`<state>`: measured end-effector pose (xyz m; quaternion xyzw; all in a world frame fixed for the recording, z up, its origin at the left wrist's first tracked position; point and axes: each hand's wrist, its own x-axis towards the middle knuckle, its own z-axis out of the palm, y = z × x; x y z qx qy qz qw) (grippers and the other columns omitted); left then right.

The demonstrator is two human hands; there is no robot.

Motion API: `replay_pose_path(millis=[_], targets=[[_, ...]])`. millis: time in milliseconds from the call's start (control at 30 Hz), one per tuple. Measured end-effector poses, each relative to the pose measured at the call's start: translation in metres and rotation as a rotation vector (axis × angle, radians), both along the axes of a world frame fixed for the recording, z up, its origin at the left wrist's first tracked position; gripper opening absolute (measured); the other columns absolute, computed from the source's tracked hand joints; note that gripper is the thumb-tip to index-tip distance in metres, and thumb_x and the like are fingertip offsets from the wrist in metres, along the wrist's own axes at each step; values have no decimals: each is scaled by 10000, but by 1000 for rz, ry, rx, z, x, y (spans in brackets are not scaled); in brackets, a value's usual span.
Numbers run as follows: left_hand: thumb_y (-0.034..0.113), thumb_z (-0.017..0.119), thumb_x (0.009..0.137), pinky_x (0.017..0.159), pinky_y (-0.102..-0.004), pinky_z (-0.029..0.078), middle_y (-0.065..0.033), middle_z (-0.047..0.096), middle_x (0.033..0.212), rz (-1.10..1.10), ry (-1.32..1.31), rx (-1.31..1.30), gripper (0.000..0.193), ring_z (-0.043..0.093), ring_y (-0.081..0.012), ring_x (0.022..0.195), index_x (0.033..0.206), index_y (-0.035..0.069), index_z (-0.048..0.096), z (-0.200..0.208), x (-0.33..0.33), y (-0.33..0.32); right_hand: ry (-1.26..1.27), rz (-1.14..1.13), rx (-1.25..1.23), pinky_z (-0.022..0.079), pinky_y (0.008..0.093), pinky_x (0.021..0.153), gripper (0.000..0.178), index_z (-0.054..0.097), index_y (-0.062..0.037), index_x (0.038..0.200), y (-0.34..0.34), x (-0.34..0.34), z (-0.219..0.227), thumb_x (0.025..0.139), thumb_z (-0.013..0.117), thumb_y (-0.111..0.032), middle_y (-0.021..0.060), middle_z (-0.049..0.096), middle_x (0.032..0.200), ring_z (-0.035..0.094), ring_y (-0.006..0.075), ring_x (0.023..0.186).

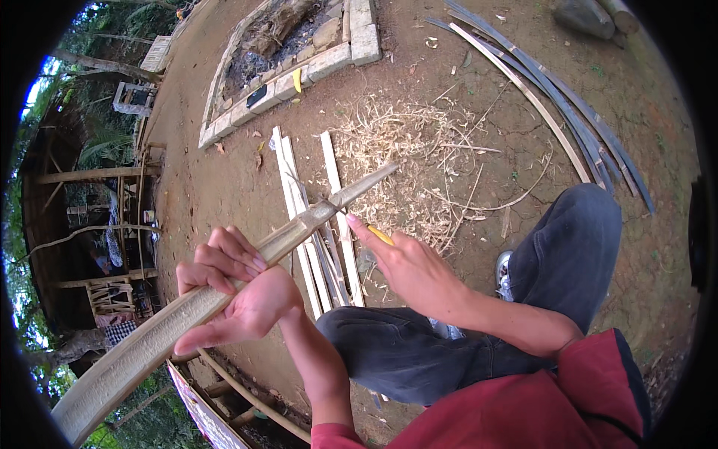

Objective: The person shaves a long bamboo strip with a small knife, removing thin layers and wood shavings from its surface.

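A long split bamboo strip point(142, 352) runs from the lower left up to the middle of the view, narrowing to a pointed far end. My left hand point(250, 295) grips it partway along, fingers curled over it and thumb stretched along its near side. In my closed right hand point(419, 273) is a knife point(381, 236) with a yellow handle, mostly covered by the fingers. Its thin dark blade lies across the strip, beyond my left hand, where the wood steps down to a thinner part. My right index finger points along the knife toward the blade.
Curly shavings point(404, 142) cover the dirt ahead. Pale strips point(329, 165) lie beneath the held bamboo. Long dark bamboo strips point(576, 120) curve at right. A stone-edged fire pit point(329, 63) bears a dark flat object point(256, 95). A hut point(97, 224) stands left.
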<state>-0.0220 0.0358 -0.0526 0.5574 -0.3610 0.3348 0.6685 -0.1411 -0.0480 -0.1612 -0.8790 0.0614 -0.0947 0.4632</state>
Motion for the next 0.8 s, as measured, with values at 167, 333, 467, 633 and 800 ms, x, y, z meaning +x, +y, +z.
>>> replay_pose_path(millis=[167, 333, 467, 633, 800], targets=[[757, 172, 906, 378, -221, 206, -11, 242, 459, -40, 15, -21, 686, 201, -96, 394, 632, 133, 250, -2, -1, -2, -111, 68, 87, 551, 416, 567, 757, 248, -165, 1526, 4, -8, 5, 855, 495, 83, 171, 536, 779, 622, 289, 595], [750, 161, 912, 375, -217, 213, -13, 242, 456, 54, 6, -11, 680, 201, -99, 392, 635, 134, 244, 0, 0, -5, 40, 9, -128, 559, 398, 534, 791, 196, -174, 1542, 2, 7, -5, 854, 466, 110, 171, 530, 787, 627, 272, 571], [746, 151, 914, 374, -216, 213, -11, 238, 452, 99, 13, -16, 677, 200, -99, 385, 633, 137, 238, 2, 1, -4, -129, 26, 8, 572, 357, 516, 807, 226, -132, 1530, 6, 3, -15, 821, 507, 132, 193, 559, 819, 608, 246, 556], [736, 153, 922, 374, -218, 205, -11, 232, 448, 131, 12, -23, 669, 191, -100, 382, 629, 140, 231, 0, -1, -3, -59, 18, -77, 573, 328, 500, 782, 227, -124, 1529, 12, 4, -21, 833, 499, 108, 174, 558, 779, 604, 227, 532], [732, 171, 924, 372, -224, 190, -13, 229, 446, 120, 40, -62, 669, 183, -100, 378, 624, 138, 230, 2, 4, -2, -89, 20, 20, 563, 369, 495, 782, 241, -131, 1528, 12, 2, -14, 830, 497, 113, 176, 558, 782, 604, 228, 534]])
